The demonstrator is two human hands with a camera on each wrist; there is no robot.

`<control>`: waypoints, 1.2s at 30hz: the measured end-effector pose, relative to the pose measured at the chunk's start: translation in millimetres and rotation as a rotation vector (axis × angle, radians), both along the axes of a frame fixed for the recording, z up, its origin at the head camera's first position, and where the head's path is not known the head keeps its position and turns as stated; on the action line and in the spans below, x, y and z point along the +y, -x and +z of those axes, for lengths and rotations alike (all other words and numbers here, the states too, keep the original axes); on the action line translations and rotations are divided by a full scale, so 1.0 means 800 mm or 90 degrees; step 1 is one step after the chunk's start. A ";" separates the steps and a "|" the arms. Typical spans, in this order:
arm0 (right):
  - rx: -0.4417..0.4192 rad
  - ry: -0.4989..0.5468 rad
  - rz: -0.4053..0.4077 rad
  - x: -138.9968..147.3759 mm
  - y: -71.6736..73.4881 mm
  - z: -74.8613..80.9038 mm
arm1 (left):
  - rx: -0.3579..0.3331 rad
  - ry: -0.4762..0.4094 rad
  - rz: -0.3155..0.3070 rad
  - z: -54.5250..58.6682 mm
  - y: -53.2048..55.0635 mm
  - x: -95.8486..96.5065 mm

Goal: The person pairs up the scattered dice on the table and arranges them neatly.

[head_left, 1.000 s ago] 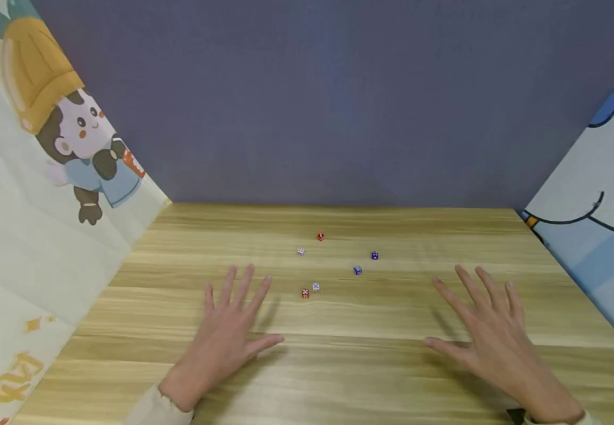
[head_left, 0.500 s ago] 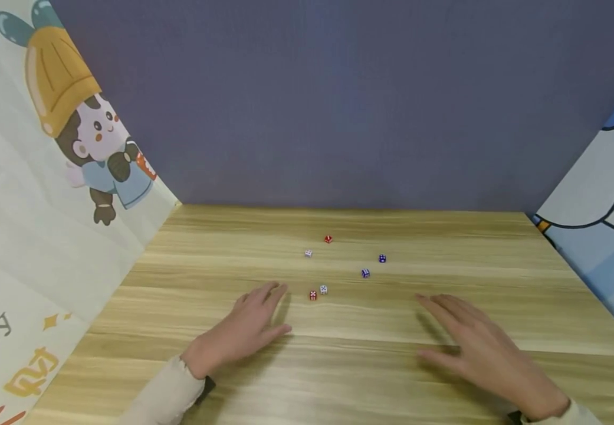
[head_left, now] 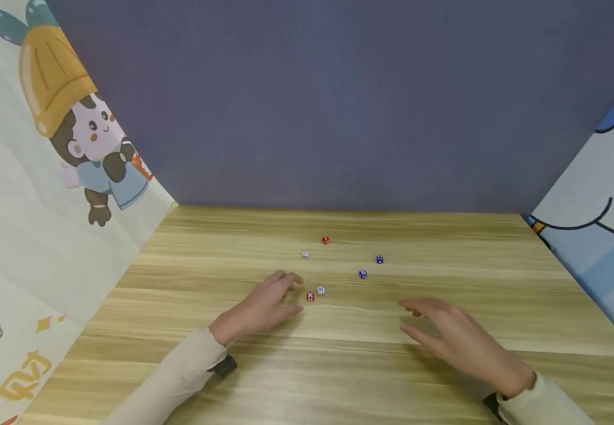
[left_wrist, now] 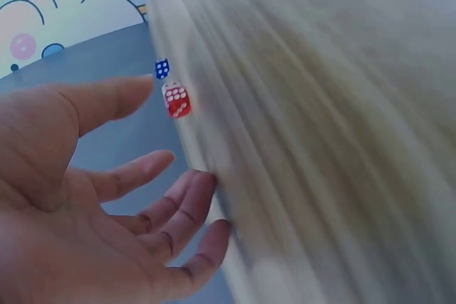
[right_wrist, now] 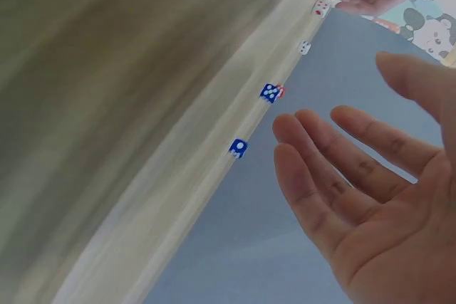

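Small red, white and blue dice lie scattered across the wood-grain table. My left hand (head_left: 264, 308) holds nothing; its thumb and bent fingers are spread apart just left of the nearer red die (head_left: 310, 297). Right beside that die lies a white die (head_left: 321, 291). In the left wrist view, the red die (left_wrist: 177, 102) appears just beyond the thumb tip. My right hand (head_left: 455, 336) hovers over the table at the right, empty, thumb apart from its slightly bent fingers. Nearest to it are two blue dice, one closer (head_left: 362, 274) and one farther right (head_left: 379, 260).
Farther back lie another white die (head_left: 305, 254) and another red die (head_left: 325, 240). A dark grey-blue panel (head_left: 328, 106) stands along the table's back edge. Cartoon-printed sheets flank the wooden table (head_left: 349, 378) on the left (head_left: 9, 236) and right (head_left: 593, 183).
Both hands have gone from spread flat fingers to bent ones. The left hand has moved right and forward, up to the red die; the right has moved inward. The dice keep their places.
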State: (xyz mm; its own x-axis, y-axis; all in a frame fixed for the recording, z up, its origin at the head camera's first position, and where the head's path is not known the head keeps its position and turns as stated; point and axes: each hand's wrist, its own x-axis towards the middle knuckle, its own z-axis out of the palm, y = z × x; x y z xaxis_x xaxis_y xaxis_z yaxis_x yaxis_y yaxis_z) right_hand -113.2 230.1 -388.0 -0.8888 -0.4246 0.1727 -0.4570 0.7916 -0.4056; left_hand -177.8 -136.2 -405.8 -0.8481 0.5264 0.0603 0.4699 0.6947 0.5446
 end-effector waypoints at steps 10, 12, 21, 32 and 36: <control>-0.042 0.031 0.064 -0.021 0.023 0.001 | -0.010 -0.039 -0.024 -0.007 0.023 0.021; -0.046 0.038 0.080 -0.024 0.026 0.000 | -0.010 -0.041 -0.026 -0.007 0.025 0.024; -0.068 0.056 0.120 -0.045 0.038 -0.005 | 0.028 -0.053 -0.027 -0.012 0.029 0.030; -0.047 0.048 0.135 -0.056 0.051 -0.005 | -0.017 -0.106 -0.031 -0.010 0.025 0.033; -0.052 0.057 0.147 -0.062 0.053 -0.001 | -0.028 -0.104 -0.032 -0.005 0.016 0.041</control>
